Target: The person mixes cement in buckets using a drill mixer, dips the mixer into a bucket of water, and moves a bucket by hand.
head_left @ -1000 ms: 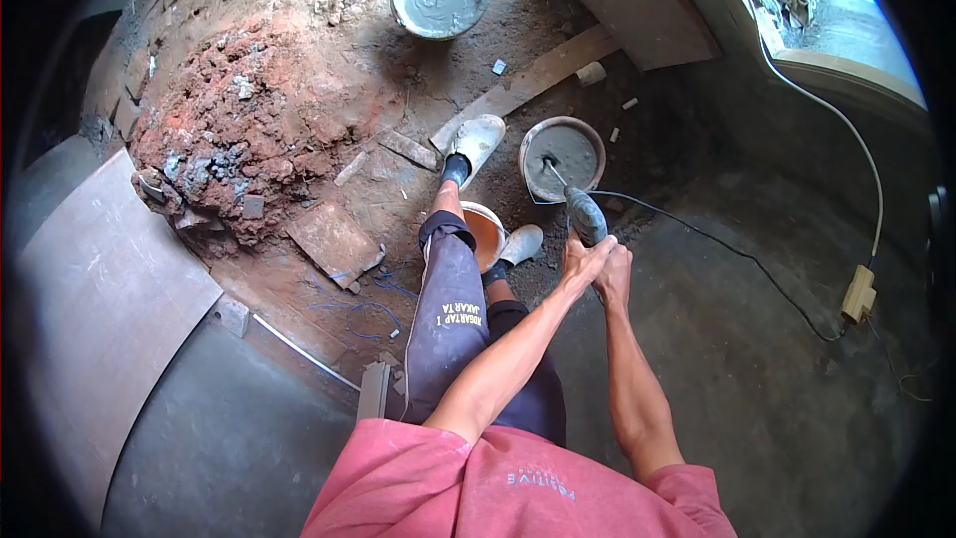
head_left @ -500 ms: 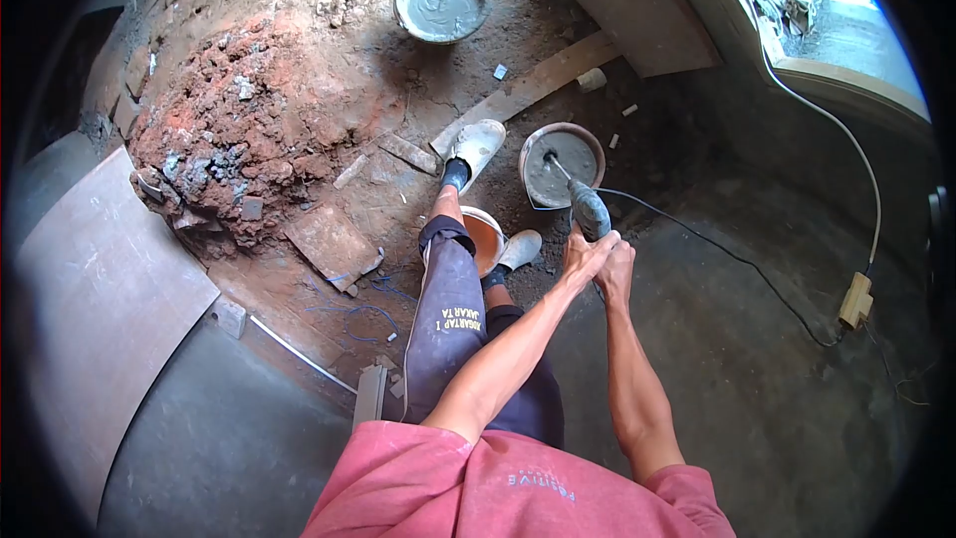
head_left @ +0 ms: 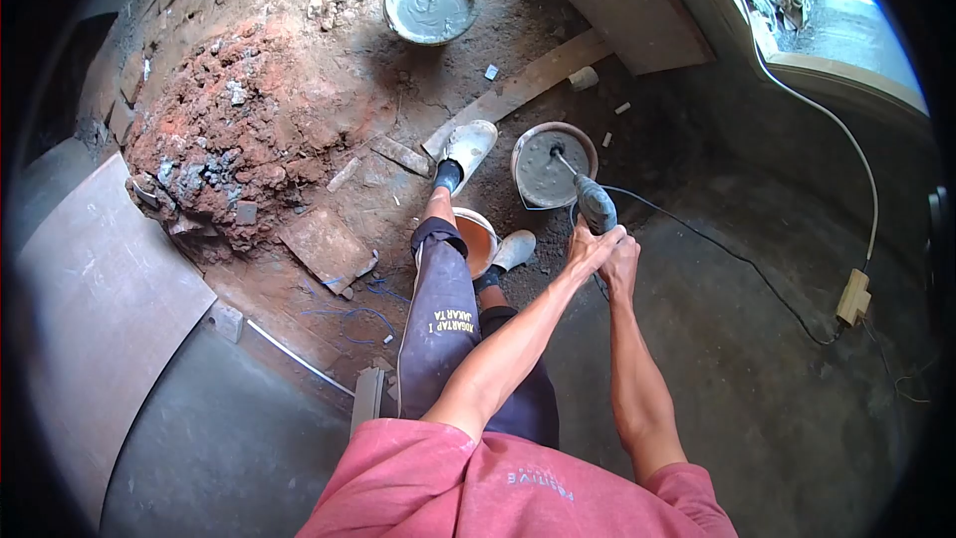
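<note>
A power drill (head_left: 596,207) with a metal rod is held in both my hands, tilted over a round bucket (head_left: 593,144). The rod's end sits in the grey wet mortar (head_left: 544,177) in that bucket. My left hand (head_left: 590,247) is closed on the drill's handle end, its fingers partly hidden. Against it, my right hand (head_left: 622,261) is wrapped round the same rear part of the drill. A dark cord (head_left: 697,229) runs from the drill's side across the floor.
A basin of grey mortar (head_left: 432,2) stands farther off. An orange-lined bucket (head_left: 476,239) is between my feet. Left lies a reddish soil heap (head_left: 214,139); a plank (head_left: 518,90) crosses the ground. A yellowish socket block (head_left: 853,297) hangs at right on a white cable (head_left: 858,154).
The whole view has shifted slightly, so things appear a little farther left. Both hands still grip the drill, and its rod has stayed in the mortar.
</note>
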A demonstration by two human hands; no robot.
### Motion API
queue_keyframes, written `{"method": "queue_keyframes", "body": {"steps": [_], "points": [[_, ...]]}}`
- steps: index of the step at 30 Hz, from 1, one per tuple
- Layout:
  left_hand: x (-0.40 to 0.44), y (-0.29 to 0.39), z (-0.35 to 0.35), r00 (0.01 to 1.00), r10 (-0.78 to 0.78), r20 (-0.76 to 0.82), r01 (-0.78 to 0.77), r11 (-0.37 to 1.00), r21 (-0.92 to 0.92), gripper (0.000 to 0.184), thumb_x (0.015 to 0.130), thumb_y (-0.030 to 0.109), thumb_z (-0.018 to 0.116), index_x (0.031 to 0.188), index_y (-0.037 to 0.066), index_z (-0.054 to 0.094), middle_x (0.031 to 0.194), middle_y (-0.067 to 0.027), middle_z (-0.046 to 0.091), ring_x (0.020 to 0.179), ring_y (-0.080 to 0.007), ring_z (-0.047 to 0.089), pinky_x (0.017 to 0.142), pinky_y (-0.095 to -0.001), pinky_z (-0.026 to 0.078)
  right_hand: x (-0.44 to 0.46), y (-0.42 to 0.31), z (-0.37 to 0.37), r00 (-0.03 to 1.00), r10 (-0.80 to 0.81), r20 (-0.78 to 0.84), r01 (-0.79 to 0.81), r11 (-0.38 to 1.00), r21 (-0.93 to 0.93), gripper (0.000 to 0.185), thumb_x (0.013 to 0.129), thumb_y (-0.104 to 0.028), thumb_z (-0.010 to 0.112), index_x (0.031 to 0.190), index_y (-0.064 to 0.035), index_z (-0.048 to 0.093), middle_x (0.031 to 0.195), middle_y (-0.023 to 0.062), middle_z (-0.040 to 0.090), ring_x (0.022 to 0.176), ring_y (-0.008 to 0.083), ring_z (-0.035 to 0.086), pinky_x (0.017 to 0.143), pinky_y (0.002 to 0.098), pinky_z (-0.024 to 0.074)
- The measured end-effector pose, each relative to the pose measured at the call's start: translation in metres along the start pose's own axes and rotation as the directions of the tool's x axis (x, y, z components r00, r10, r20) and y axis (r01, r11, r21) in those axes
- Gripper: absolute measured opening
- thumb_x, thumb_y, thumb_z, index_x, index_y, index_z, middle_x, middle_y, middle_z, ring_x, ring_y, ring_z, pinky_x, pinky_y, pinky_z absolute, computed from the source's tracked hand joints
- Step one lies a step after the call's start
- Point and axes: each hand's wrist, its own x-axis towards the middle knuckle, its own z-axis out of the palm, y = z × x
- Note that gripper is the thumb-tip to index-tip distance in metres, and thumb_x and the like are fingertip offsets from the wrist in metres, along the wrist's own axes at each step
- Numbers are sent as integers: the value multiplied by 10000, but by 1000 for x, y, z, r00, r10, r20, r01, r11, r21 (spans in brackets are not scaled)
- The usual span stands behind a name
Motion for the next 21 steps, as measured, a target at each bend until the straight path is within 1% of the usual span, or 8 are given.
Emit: {"method": "queue_keyframes", "body": {"steps": [5, 7, 8, 12, 14, 18, 20, 21], "points": [[4, 0, 6, 1000, 29, -3, -29, 1000, 6, 655, 715, 320, 773, 1246, 4, 557, 1123, -126, 651, 1031, -236, 618, 916, -369, 489, 10, 18, 3, 1000, 20, -11, -20, 1000, 18, 447, 798, -320, 695, 899, 115, 672, 828, 352, 651, 884, 458, 683, 710, 496, 525], [2, -5, 8, 999, 15, 43, -15, 1000, -7, 766, 694, 392, 781, 1280, -16, 503, 1163, -198, 653, 1090, -307, 637, 950, -410, 495, 7, 24, 1, 999, 37, -8, -37, 999, 21, 448, 801, -317, 691, 902, 119, 670, 830, 354, 652, 888, 460, 682, 712, 497, 524], [2, -6, 12, 999, -41, 23, 40, 998, 55, 794, 680, 390, 781, 1289, -26, 489, 1159, -201, 654, 1089, -313, 639, 949, -407, 497, 9, 27, 2, 999, 44, -12, -44, 999, 17, 453, 799, -319, 692, 908, 120, 669, 836, 354, 654, 892, 458, 684, 713, 497, 524], [-3, -9, 17, 996, -86, 40, 82, 993, 90, 814, 669, 384, 781, 1299, -32, 477, 1156, -207, 654, 1086, -320, 641, 953, -406, 497, 1, 25, -5, 996, 83, -12, -83, 997, -3, 461, 792, -323, 700, 918, 119, 671, 849, 352, 657, 897, 457, 685, 717, 498, 523], [-2, -16, 19, 997, -54, 57, 53, 998, 26, 814, 672, 379, 781, 1297, -42, 474, 1153, -211, 655, 1080, -323, 644, 957, -407, 496, 0, 24, -7, 997, 81, -7, -81, 997, -5, 459, 789, -323, 704, 914, 118, 672, 848, 351, 658, 893, 458, 685, 715, 497, 523], [-11, -20, 21, 997, -57, 50, 55, 998, 30, 814, 672, 374, 782, 1296, -48, 475, 1160, -215, 654, 1087, -325, 642, 965, -410, 494, -6, 34, -6, 995, 103, -7, -103, 995, -3, 448, 784, -320, 711, 901, 112, 675, 844, 347, 660, 890, 460, 684, 712, 496, 522], [-12, -21, 24, 998, -68, 12, 67, 996, 63, 622, 709, 312, 769, 1201, -12, 570, 1116, -135, 653, 1040, -239, 621, 919, -368, 492, -6, 39, -5, 995, 99, 4, -99, 995, -5, 448, 783, -321, 712, 899, 110, 674, 848, 347, 659, 895, 460, 683, 713, 498, 520], [-14, -23, 25, 997, -70, 14, 69, 996, 64, 622, 709, 312, 769, 1201, -12, 570, 1116, -135, 653, 1040, -239, 621, 919, -368, 492, -8, 40, -6, 995, 99, 18, -99, 995, -8, 448, 781, -321, 713, 898, 109, 672, 852, 346, 659, 901, 460, 682, 713, 500, 519]]}}
